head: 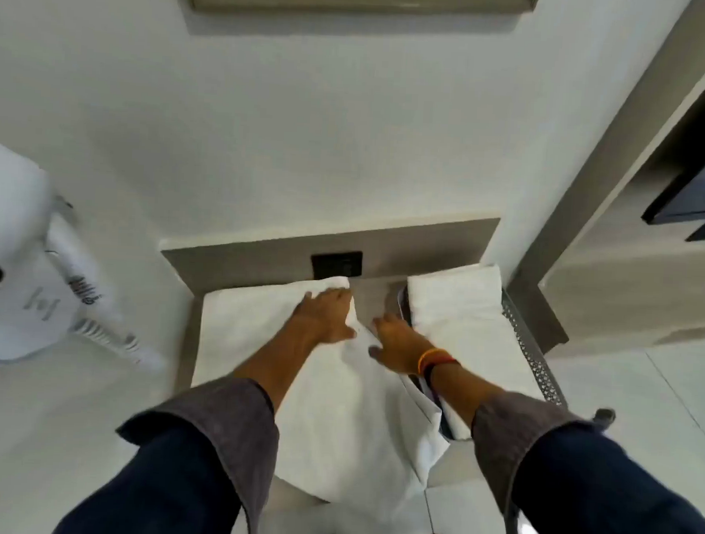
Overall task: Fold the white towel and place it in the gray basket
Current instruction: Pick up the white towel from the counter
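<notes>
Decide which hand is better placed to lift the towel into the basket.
Probably the right hand: it lies on the towel edge beside the basket. The left hand rests farther away.

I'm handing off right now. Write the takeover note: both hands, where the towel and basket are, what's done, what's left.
Left hand: flat, palm down on the far right corner of the white towel, no grip closed.
Right hand: open, fingers spread at the towel's right edge, beside the basket.
Towel lies spread on the low ledge, its near end hanging off.
Gray basket stands right of it, already holding folded white cloth.
Done: towel laid out. Left: finish folding, place it in the basket.
</notes>
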